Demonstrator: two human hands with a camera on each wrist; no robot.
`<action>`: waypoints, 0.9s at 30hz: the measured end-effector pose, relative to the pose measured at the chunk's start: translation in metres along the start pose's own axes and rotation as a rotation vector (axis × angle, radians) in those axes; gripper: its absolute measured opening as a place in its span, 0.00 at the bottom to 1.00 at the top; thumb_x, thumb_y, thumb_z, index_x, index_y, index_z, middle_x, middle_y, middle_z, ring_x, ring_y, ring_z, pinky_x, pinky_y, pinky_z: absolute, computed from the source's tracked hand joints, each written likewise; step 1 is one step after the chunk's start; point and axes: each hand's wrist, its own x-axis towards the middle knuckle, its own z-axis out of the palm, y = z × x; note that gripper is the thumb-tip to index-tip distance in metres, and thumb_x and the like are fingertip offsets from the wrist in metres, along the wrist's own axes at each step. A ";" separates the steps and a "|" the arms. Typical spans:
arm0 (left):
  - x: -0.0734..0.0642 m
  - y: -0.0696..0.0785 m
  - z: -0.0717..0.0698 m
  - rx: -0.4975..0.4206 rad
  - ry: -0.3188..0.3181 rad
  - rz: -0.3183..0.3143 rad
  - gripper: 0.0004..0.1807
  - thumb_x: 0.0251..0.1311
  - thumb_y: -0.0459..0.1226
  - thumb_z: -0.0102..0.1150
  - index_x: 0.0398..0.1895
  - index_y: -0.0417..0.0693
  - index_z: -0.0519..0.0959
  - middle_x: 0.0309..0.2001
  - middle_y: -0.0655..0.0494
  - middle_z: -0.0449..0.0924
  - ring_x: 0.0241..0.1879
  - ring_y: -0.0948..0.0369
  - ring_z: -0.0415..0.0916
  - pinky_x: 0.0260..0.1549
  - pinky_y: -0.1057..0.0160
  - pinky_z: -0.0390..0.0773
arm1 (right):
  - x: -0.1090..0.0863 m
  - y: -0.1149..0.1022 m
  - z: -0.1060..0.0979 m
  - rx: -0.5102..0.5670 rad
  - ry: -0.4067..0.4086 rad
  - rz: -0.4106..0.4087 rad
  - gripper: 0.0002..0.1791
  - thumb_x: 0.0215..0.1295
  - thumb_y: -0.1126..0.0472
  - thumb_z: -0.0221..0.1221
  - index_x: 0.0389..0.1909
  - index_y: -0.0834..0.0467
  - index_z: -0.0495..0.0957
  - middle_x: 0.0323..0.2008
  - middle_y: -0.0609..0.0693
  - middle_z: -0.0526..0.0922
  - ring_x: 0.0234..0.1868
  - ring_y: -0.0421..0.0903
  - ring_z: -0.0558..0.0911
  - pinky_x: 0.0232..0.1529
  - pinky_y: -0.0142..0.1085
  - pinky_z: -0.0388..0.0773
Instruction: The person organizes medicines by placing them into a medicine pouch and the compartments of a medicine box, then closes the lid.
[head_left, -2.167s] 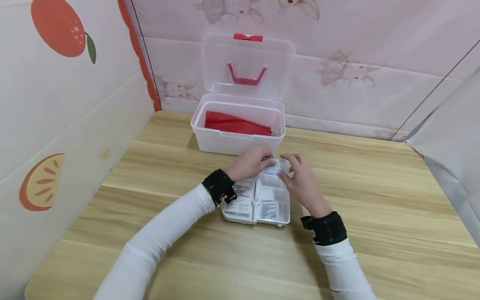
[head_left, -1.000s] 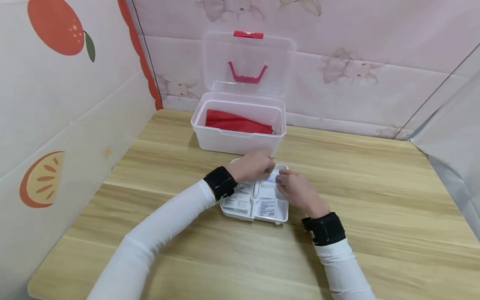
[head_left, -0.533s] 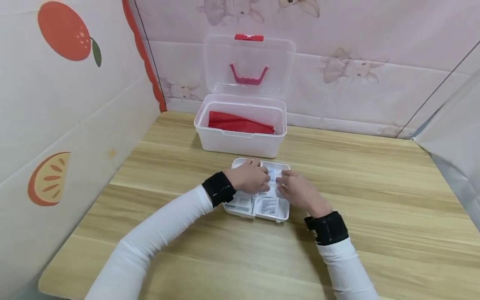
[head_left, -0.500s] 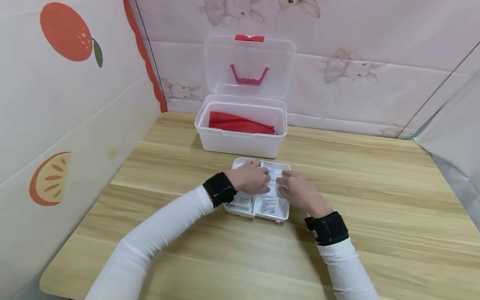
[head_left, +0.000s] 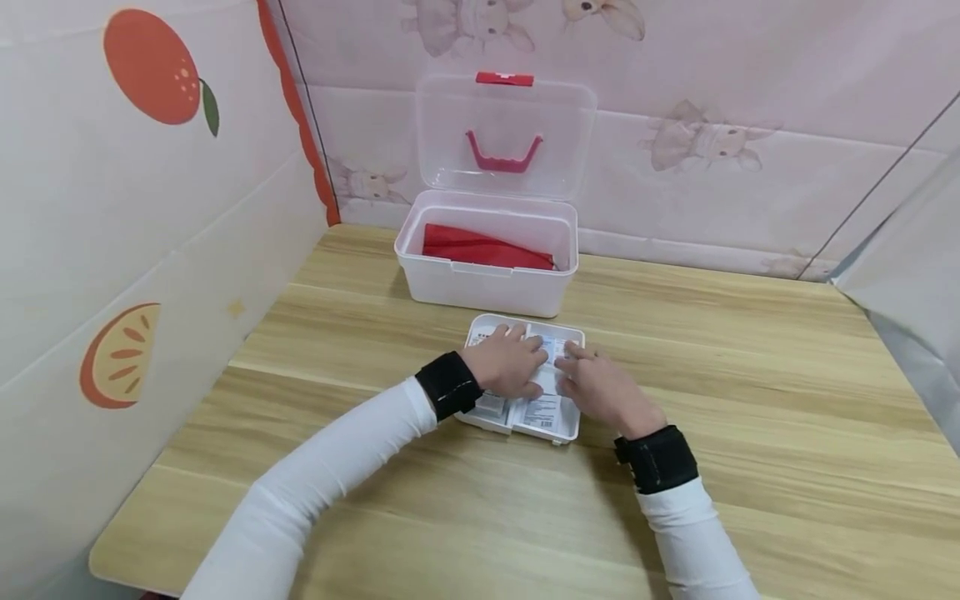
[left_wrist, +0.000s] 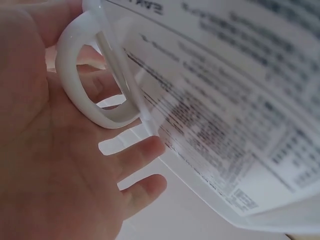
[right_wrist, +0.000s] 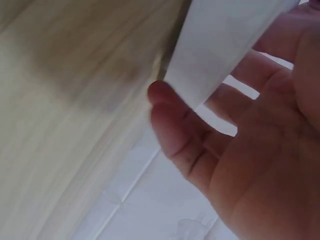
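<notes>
A white compartment tray (head_left: 567, 433) lies on the table and holds flat printed packets (head_left: 542, 412) on both sides of its middle handle. My left hand (head_left: 507, 362) is spread over the tray's middle, fingers fairly straight. In the left wrist view the white handle (left_wrist: 70, 65) shows in front of the palm, beside a large printed packet (left_wrist: 200, 115). My right hand (head_left: 606, 388) lies over the tray's right rim with relaxed fingers, the fingertips above the packets. The right wrist view shows its fingers along the tray's side wall (right_wrist: 220, 45). Neither hand grips anything visible.
Behind the tray stands a clear plastic box (head_left: 480, 287) with its lid (head_left: 506, 108) raised against the rear wall covering. A folded red cloth-like item (head_left: 483, 247) lies inside. The wooden table (head_left: 750, 400) meets patterned wall coverings at the left and back.
My left hand has come nearer from the tray's far compartment and spread over the middle. The right hand has drawn slightly nearer from the far right corner, then stayed almost still.
</notes>
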 end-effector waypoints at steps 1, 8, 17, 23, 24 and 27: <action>0.000 0.002 0.000 0.003 0.000 -0.001 0.34 0.60 0.58 0.46 0.65 0.50 0.62 0.68 0.48 0.58 0.65 0.46 0.48 0.62 0.43 0.54 | -0.001 0.000 0.000 0.009 0.001 -0.003 0.18 0.62 0.62 0.55 0.51 0.65 0.75 0.58 0.69 0.70 0.58 0.63 0.67 0.55 0.57 0.68; 0.004 0.008 -0.003 0.025 -0.039 -0.024 0.35 0.60 0.59 0.44 0.66 0.51 0.60 0.68 0.49 0.58 0.65 0.46 0.48 0.63 0.44 0.52 | -0.001 0.000 -0.002 -0.004 -0.028 -0.011 0.17 0.60 0.64 0.57 0.49 0.65 0.74 0.57 0.68 0.71 0.56 0.61 0.69 0.52 0.55 0.71; -0.033 -0.042 0.002 -0.331 0.193 -0.066 0.33 0.66 0.53 0.40 0.70 0.49 0.51 0.69 0.43 0.53 0.66 0.47 0.45 0.64 0.43 0.49 | 0.015 -0.005 -0.006 0.016 -0.015 -0.020 0.16 0.59 0.69 0.50 0.47 0.64 0.78 0.55 0.64 0.75 0.55 0.58 0.71 0.53 0.53 0.71; -0.072 -0.057 0.035 -0.468 0.228 -0.170 0.36 0.65 0.51 0.43 0.70 0.43 0.48 0.68 0.41 0.54 0.64 0.49 0.49 0.63 0.46 0.54 | -0.003 -0.003 -0.006 0.083 0.058 0.014 0.20 0.62 0.64 0.52 0.54 0.66 0.71 0.59 0.72 0.65 0.49 0.62 0.74 0.46 0.55 0.75; -0.077 -0.056 0.040 -0.490 0.226 -0.172 0.37 0.65 0.52 0.43 0.70 0.42 0.48 0.68 0.41 0.55 0.64 0.49 0.51 0.63 0.46 0.55 | -0.009 -0.003 -0.006 0.107 0.069 0.032 0.21 0.63 0.62 0.53 0.56 0.67 0.68 0.58 0.73 0.65 0.46 0.62 0.75 0.44 0.55 0.77; -0.087 -0.051 0.052 -0.548 0.230 -0.164 0.37 0.65 0.53 0.43 0.70 0.42 0.49 0.67 0.42 0.57 0.63 0.51 0.53 0.62 0.48 0.57 | -0.024 -0.007 -0.007 0.198 0.062 0.093 0.27 0.65 0.57 0.52 0.61 0.66 0.62 0.52 0.72 0.69 0.42 0.59 0.76 0.39 0.54 0.78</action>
